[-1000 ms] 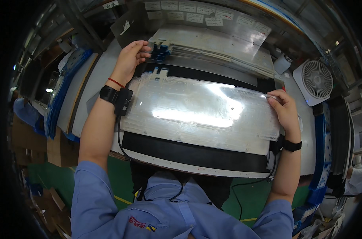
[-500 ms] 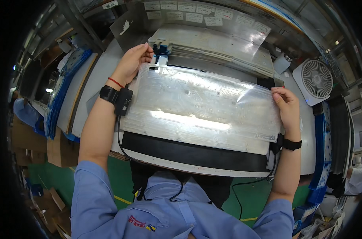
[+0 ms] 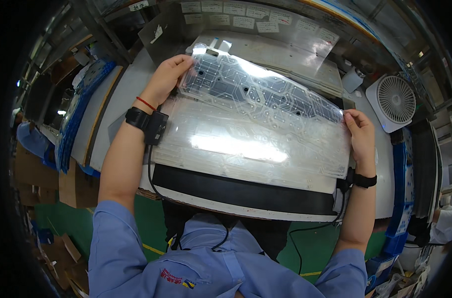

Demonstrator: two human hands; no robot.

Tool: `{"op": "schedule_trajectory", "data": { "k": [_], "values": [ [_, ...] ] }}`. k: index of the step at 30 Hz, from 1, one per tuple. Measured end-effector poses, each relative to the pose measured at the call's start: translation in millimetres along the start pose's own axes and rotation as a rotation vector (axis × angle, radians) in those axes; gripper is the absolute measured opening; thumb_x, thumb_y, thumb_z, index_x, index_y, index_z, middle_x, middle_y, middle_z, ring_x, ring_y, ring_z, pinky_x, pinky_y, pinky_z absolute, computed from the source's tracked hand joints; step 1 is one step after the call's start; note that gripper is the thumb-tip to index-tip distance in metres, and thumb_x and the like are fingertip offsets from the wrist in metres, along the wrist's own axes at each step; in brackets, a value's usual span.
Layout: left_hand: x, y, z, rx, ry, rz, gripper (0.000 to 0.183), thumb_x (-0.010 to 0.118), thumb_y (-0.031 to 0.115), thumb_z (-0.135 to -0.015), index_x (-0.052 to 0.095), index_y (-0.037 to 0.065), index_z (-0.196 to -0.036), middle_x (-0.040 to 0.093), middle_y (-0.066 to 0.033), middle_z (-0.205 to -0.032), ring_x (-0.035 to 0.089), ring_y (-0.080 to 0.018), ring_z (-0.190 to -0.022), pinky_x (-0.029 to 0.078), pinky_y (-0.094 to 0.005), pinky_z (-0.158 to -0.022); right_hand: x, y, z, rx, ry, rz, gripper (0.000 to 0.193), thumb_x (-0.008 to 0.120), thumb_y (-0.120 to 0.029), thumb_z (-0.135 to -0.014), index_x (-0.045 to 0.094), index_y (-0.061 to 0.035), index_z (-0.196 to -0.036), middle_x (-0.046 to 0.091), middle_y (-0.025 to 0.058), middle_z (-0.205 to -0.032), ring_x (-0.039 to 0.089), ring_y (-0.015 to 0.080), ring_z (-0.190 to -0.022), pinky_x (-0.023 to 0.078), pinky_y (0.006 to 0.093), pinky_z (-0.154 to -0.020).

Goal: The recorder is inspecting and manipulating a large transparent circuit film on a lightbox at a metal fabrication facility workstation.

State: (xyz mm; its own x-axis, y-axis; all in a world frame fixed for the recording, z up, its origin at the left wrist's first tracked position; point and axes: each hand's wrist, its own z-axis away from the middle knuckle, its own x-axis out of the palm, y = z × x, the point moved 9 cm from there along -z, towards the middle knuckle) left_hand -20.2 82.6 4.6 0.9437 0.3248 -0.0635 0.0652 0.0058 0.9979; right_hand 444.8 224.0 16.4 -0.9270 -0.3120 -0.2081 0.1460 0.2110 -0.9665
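Observation:
I hold a clear plastic membrane sheet (image 3: 255,94) with printed circuit traces, tilted up above the bench. My left hand (image 3: 166,79) grips its far left corner. My right hand (image 3: 361,135) pinches its right edge. Under it lies a stack of similar clear sheets (image 3: 246,149) on a black fixture (image 3: 236,191) at the near side of the white bench (image 3: 126,84). Both wrists wear black bands, and a cord runs down from the left one.
A small white fan (image 3: 396,99) stands at the right. A grey metal panel (image 3: 285,49) with paper labels rises behind the bench. Blue trays (image 3: 82,104) are stacked at the left, cardboard boxes (image 3: 72,184) sit on the green floor, and blue crates (image 3: 400,198) are at the right.
The top sheet has come up off the stack: both hands lifted it and tipped its far edge up, so its traces now show against the dark behind.

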Motion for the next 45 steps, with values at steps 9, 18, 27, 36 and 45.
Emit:
{"op": "schedule_trajectory", "data": {
  "k": [9,18,27,36,45],
  "values": [
    [-12,8,0,0.07,0.061,0.149,0.02,0.053,0.02,-0.096,0.06,0.003,-0.104,0.063,-0.0015,-0.087,0.057,-0.0057,-0.077,0.046,-0.0192,-0.071,-7,-4,-2,0.029,0.092,-0.111,0.018,0.055,-0.017,-0.095,0.063,-0.0015,-0.1,0.057,-0.0034,-0.078,0.05,0.0037,-0.07,0.038,0.0183,-0.065],
    [-15,0,-3,0.03,0.093,0.239,0.019,0.052,0.019,-0.096,0.059,0.003,-0.104,0.062,-0.0003,-0.089,0.058,-0.0071,-0.078,0.047,-0.0202,-0.072,-13,2,-3,-0.015,0.1,-0.189,0.018,0.053,-0.018,-0.096,0.063,-0.0034,-0.096,0.055,-0.0054,-0.073,0.044,0.0016,-0.063,0.032,0.0175,-0.057],
    [-18,21,2,0.182,-0.076,0.246,0.019,0.05,0.022,-0.098,0.059,0.006,-0.1,0.061,0.0,-0.073,0.053,-0.0066,-0.06,0.043,-0.0197,-0.055,-23,-12,1,-0.111,0.17,-0.225,0.023,0.051,-0.022,-0.097,0.062,-0.0018,-0.095,0.057,-0.0025,-0.072,0.043,0.0026,-0.055,0.032,0.0167,-0.051],
    [-5,33,11,0.238,0.072,0.217,0.022,0.05,0.023,-0.097,0.056,0.005,-0.11,0.063,-0.0035,-0.091,0.057,-0.0076,-0.071,0.043,-0.018,-0.057,-22,-20,4,-0.123,0.235,-0.271,0.026,0.051,-0.012,-0.095,0.053,0.0028,-0.117,0.059,0.0019,-0.076,0.051,0.0057,-0.061,0.041,0.0184,-0.055],
    [-7,11,1,0.066,0.049,-0.091,0.027,0.052,0.018,-0.096,0.055,0.0,-0.116,0.064,-0.0014,-0.089,0.051,-0.0036,-0.062,0.04,-0.0163,-0.054,-12,-22,4,-0.102,0.144,-0.121,0.05,0.053,-0.002,-0.09,0.037,0.0013,-0.138,0.058,0.0009,-0.083,0.049,0.0053,-0.061,0.039,0.0184,-0.055]
  ]
}}
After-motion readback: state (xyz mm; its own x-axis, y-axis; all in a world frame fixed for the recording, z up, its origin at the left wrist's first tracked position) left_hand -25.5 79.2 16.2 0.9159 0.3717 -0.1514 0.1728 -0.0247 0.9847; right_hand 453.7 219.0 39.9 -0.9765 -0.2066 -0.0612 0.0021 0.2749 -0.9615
